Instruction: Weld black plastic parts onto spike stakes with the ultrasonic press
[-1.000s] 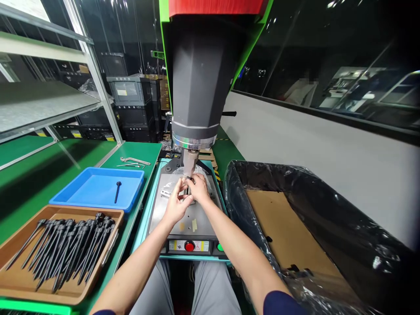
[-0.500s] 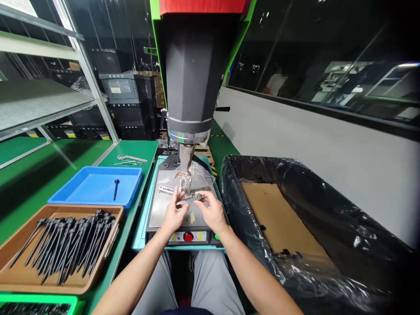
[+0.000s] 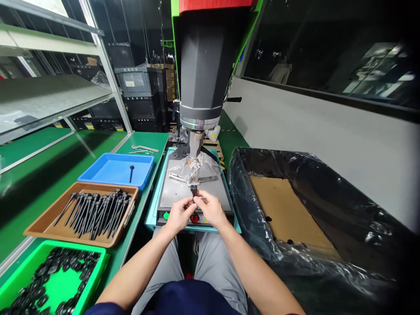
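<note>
My left hand [image 3: 179, 214] and my right hand [image 3: 210, 210] meet over the front edge of the press's metal plate [image 3: 179, 194]. Both pinch a small black plastic piece [image 3: 194, 190] whose round head sticks up between the fingertips. The grey press head [image 3: 200, 78] hangs above the plate with its narrow horn [image 3: 194, 144] raised, well behind my hands. A crumpled clear bag [image 3: 197, 168] lies under the horn. The red button [image 3: 194, 218] sits just below my fingers.
A brown tray [image 3: 42, 225] of several long black pins lies to the left, a blue tray [image 3: 111, 170] with one pin behind it. A green bin [image 3: 95, 267] of small black parts is at the lower left. A bag-lined cardboard box [image 3: 285, 210] stands right.
My hands have drawn back from under the horn to the plate's front edge, carrying the black piece. The view has tilted down, revealing the green bin.
</note>
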{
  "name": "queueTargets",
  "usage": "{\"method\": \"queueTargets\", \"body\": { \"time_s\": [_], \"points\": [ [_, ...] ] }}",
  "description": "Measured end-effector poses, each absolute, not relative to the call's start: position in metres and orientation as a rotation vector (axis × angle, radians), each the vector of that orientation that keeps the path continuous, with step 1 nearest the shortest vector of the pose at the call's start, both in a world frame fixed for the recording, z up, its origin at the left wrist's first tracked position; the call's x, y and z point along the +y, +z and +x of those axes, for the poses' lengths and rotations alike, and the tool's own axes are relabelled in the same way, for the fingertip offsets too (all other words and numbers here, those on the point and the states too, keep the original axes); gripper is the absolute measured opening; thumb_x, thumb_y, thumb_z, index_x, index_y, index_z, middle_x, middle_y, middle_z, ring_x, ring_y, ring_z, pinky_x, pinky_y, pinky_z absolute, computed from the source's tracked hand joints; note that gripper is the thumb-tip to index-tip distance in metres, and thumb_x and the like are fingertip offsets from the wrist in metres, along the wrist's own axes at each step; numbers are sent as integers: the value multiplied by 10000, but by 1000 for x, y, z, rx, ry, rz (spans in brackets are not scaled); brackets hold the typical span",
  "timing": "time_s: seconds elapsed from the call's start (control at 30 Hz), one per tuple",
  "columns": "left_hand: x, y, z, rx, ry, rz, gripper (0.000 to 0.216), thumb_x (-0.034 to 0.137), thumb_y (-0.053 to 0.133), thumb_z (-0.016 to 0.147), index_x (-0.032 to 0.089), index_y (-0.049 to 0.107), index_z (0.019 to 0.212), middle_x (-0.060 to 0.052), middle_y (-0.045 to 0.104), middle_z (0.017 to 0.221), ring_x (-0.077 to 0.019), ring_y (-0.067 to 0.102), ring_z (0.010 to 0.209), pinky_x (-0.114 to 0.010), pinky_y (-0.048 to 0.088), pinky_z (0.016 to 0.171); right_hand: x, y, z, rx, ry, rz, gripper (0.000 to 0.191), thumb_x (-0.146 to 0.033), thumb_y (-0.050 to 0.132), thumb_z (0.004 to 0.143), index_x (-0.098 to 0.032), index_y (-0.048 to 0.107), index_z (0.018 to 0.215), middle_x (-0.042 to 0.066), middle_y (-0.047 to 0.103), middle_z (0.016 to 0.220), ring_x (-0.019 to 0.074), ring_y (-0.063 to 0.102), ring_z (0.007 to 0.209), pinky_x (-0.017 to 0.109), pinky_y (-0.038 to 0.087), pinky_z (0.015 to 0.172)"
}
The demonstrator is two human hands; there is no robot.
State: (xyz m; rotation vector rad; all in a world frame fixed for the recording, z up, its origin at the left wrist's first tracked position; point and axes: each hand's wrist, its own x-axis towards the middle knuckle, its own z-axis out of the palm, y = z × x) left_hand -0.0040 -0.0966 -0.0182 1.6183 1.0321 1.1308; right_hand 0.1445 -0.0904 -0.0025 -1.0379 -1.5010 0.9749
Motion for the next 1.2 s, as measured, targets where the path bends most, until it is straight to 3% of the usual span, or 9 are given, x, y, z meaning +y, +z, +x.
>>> {"method": "queueTargets", "body": {
  "time_s": [0.1, 0.2, 0.43, 0.67, 0.87, 1.03, 1.2],
  "points": [
    [-107, -22, -12, 1012, 1120, 1544, 356, 469, 592, 858, 161, 713, 989, -50, 701, 808, -191, 631, 748, -312, 511, 710, -97, 0, 138, -1609, 975, -1015, 255, -387, 560, 886, -189, 718, 918, 74, 701, 996, 218, 663, 929, 337, 538, 822],
    [-117, -23, -21, 1003, 1158, 1491, 319, 456, 608, 850, 169, 710, 944, -44, 694, 814, -183, 622, 756, -306, 498, 730, -101, -3, 126, -1565, 1002, -980, 237, -392, 600, 858, -183, 712, 874, 75, 694, 957, 216, 661, 884, 331, 541, 788],
    [-135, -18, -51, 1103, 1203, 1482, 265, 416, 604, 852, 168, 692, 873, -23, 658, 770, -163, 576, 711, -278, 461, 689, -106, -13, 91, -1531, 1032, -920, 243, -419, 693, 794, -179, 678, 827, 55, 668, 857, 201, 631, 801, 321, 535, 746],
    [-160, -11, -79, 1257, 1307, 1532, 248, 398, 586, 870, 191, 720, 901, -51, 687, 890, -193, 617, 831, -304, 487, 773, -107, -16, 57, -1598, 1175, -858, 263, -411, 719, 778, -183, 661, 897, 44, 679, 837, 203, 647, 794, 344, 537, 775],
    [-181, 0, -155, 1812, 1138, 1554, 198, 345, 646, 800, 204, 753, 891, -44, 707, 828, -195, 637, 730, -312, 501, 700, -111, -26, 50, -1587, 1392, -822, 370, -463, 722, 758, -205, 650, 1013, 95, 714, 989, 232, 686, 864, 387, 566, 801],
    [-167, 18, -264, 2506, 715, 1322, 236, 332, 632, 812, 210, 749, 977, -43, 739, 989, -211, 658, 948, -281, 470, 862, -115, -31, 72, -1513, 1473, -884, 415, -518, 748, 726, -200, 662, 977, 110, 731, 916, 251, 699, 865, 417, 583, 810],
    [-134, 21, -346, 2733, 517, 1074, 211, 260, 650, 795, 145, 730, 952, -129, 724, 1003, -255, 638, 990, -325, 453, 859, -123, -28, 108, -1429, 1445, -1058, 444, -576, 771, 654, -236, 685, 928, 134, 738, 881, 295, 713, 835, 461, 600, 781]
  ]
}}
